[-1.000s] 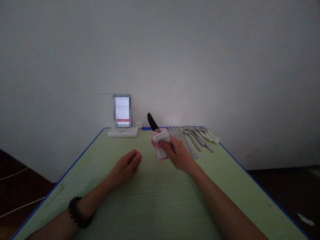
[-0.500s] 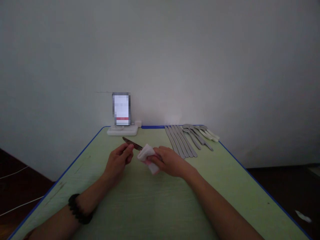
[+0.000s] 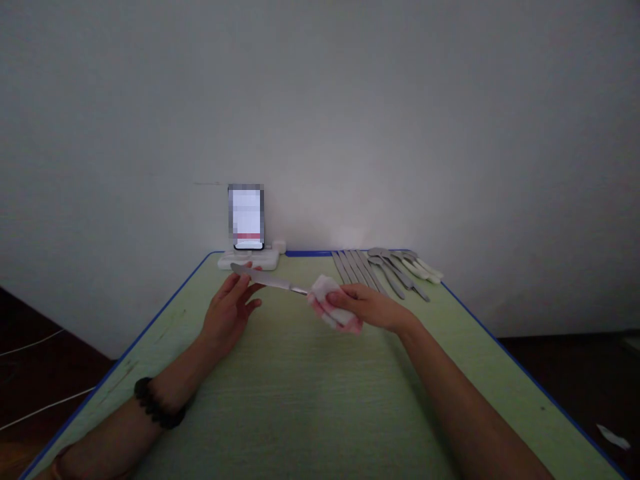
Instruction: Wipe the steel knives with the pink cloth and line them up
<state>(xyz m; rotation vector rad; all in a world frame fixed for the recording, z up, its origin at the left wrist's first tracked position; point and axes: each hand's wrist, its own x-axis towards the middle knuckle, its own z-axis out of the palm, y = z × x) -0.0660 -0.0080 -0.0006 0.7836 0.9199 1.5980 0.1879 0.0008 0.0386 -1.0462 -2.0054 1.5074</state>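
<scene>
A table knife (image 3: 267, 277) is held up above the table, its blade to the left and its handle end hidden in a folded white-and-pink cloth (image 3: 327, 307). My right hand (image 3: 367, 303) is closed on this cloth around the handle. Near the blade's tip, my left hand (image 3: 227, 310) has its fingers at the blade, the thumb seemingly in front and other fingers behind and loosely spread below. Several more knives (image 3: 350, 267) lie side by side at the back, partly behind my right hand.
Right of the knives lie spoons (image 3: 387, 270) and white-handled cutlery (image 3: 425, 270). A lit phone (image 3: 247, 217) stands on a white base (image 3: 249, 260) at the back left, against the wall. The green table (image 3: 300, 413) has a blue edge.
My right hand and the cloth have moved right, with more of the knife now showing between my hands. The left hand's fingers have loosened and shifted slightly left toward the blade tip.
</scene>
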